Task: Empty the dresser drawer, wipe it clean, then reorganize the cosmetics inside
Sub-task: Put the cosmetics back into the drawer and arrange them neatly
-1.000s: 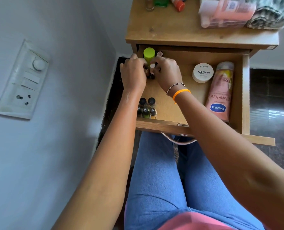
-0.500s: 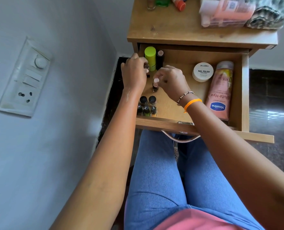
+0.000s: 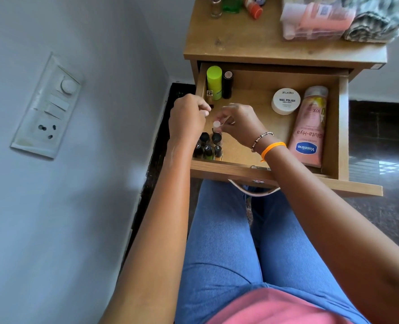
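The wooden drawer [image 3: 343, 127] is pulled out over my lap. My right hand [image 3: 239, 121] pinches a small white-capped nail polish bottle [image 3: 216, 125] just behind a cluster of several black-capped nail polish bottles [image 3: 208, 147] in the drawer's near-left corner. My left hand [image 3: 188, 116] hovers over the left wall with fingers curled; whether it holds anything is hidden. At the back left stand a lime-green tube [image 3: 214, 81], a dark lipstick [image 3: 227, 84] and a tiny gold-capped bottle [image 3: 209, 96]. A white nail polish wipes jar [image 3: 286, 101] and a pink Vaseline lotion bottle [image 3: 309, 127] lie on the right.
The dresser top [image 3: 240, 40] carries small bottles [image 3: 233, 4], a clear pouch with pink items [image 3: 315, 18] and a folded green-white cloth [image 3: 373, 23]. A wall with a switch panel [image 3: 46, 108] stands at the left. Dark glossy floor [image 3: 385, 148] lies to the right.
My right hand has carried the white-capped bottle from the back-left corner toward the front, down to the black-capped cluster. My left hand has drawn back a little from the lime-green tube.
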